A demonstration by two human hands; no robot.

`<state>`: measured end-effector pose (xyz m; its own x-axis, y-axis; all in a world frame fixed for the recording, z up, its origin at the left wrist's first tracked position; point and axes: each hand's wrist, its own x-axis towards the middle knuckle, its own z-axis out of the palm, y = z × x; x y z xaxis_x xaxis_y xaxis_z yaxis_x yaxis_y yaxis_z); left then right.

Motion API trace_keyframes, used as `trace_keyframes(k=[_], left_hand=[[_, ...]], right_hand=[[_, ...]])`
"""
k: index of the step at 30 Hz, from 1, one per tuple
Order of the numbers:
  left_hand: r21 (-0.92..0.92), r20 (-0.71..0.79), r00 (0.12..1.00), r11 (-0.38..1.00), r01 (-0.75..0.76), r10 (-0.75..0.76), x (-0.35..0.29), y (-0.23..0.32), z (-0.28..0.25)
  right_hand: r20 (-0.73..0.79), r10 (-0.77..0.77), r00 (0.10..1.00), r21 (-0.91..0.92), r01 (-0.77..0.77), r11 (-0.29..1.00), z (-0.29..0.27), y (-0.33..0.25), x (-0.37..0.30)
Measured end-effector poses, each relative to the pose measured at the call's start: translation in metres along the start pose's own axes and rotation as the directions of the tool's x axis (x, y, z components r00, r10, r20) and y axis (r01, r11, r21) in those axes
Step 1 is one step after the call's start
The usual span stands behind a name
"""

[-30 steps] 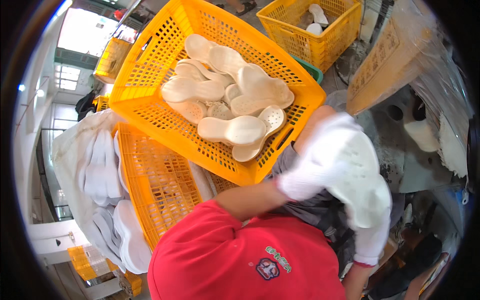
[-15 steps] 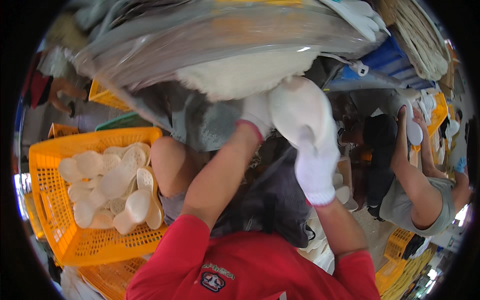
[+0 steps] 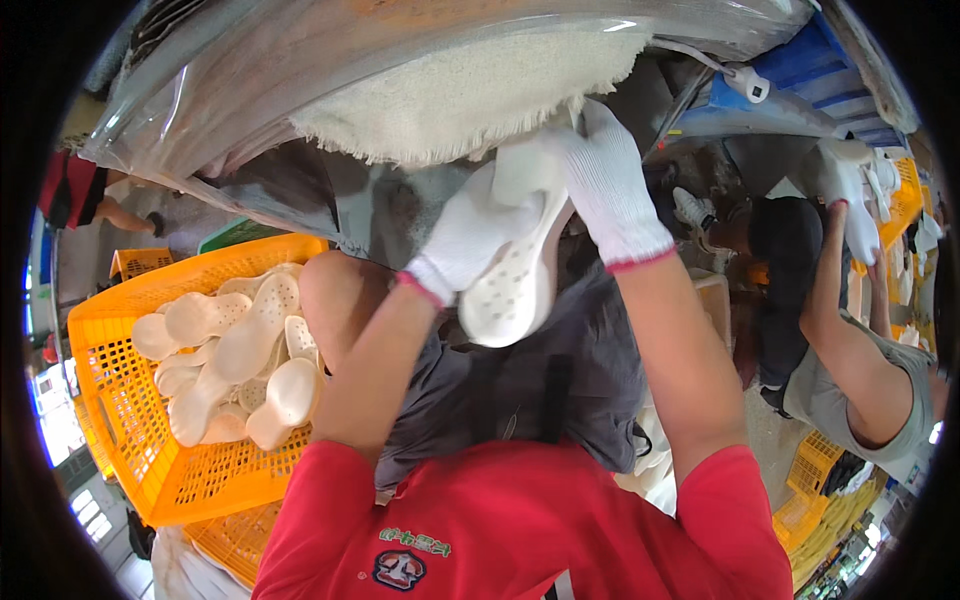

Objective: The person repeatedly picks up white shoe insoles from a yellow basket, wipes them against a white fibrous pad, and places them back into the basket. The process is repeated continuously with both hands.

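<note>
Since the earlier frame, the sole [image 3: 507, 300] had come lower and turned, so its end with small holes now pointed down toward the person's lap. The left hand [image 3: 475, 235] had moved from behind the sole to its left side, and the right hand [image 3: 610, 185] had gone up to its upper part.

The left hand was mostly closed, with the sole held between its bent fingers and thumb. The right hand was half closed against the upper part; its fingertips were blurred and partly hidden, so I cannot tell if it gripped or only rubbed there. The sole hung above the lap, just below the frayed near edge of the cloth [image 3: 470, 95] on the tabletop [image 3: 230, 85]; I could not see whether it touched the cloth. Other soles [image 3: 240, 340] lay in a loose pile in the crate [image 3: 240, 480] at the left, heaped close to its right edge.

In my judgement, the step was handling or cleaning the sole. To do it well, the left hand should hold firmly without bending the thin middle, while the right hand works along the edge evenly, keeping the sole clear of the cloth's loose threads.
</note>
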<state>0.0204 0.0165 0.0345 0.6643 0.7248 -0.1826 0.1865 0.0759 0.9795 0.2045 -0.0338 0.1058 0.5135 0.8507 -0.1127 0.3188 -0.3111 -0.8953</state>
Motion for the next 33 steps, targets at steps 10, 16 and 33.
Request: trace_keyframes(k=[10,16,33], left_hand=[[-0.403,-0.33,0.909,0.909,0.109,-0.255,0.085,0.019,0.094],[0.298,-0.28,0.897,0.857,0.42,-0.343,0.087,-0.023,-0.02],[-0.623,0.164,0.968,0.742,0.249,-0.188,0.045,-0.012,0.025]], right_hand=[[-0.367,-0.282,0.886,-0.175,0.232,0.957,-0.021,0.017,-0.089],[-0.359,-0.2,0.912,-0.075,0.185,0.98,-0.007,0.036,-0.01],[0.403,-0.517,0.756,-0.809,0.558,0.185,-0.041,-0.004,-0.091]])
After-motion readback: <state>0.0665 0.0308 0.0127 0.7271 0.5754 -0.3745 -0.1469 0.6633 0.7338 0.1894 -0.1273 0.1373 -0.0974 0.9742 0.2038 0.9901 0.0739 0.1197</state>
